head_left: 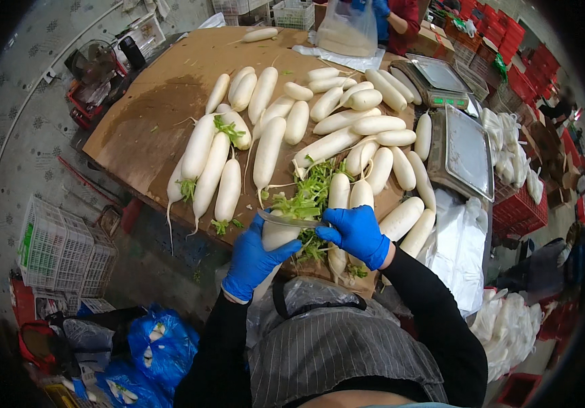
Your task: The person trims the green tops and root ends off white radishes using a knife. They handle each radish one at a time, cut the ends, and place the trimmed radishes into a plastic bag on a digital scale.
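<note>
In my blue-gloved left hand [255, 262] I grip a white radish [278, 234], its top end pointing away from me at the table's near edge. My right hand [358, 234], gloved in blue too, is closed round the handle end of a knife [286, 219]. The thin blade lies across the top of the held radish and reaches toward my left thumb. Just beyond the blade is a heap of cut green radish leaves [311, 192]. Many more white radishes [270, 153] lie across the brown board around the leaves, some with green stubs and long root tails.
Two weighing scales [468, 146] stand along the right side, with clear plastic bags [457, 248] nearer me. Across the table a person's gloved hand [379, 9] is by a bag of radishes [348, 30]. Left on the floor are white crates [65, 245] and blue bags [163, 343].
</note>
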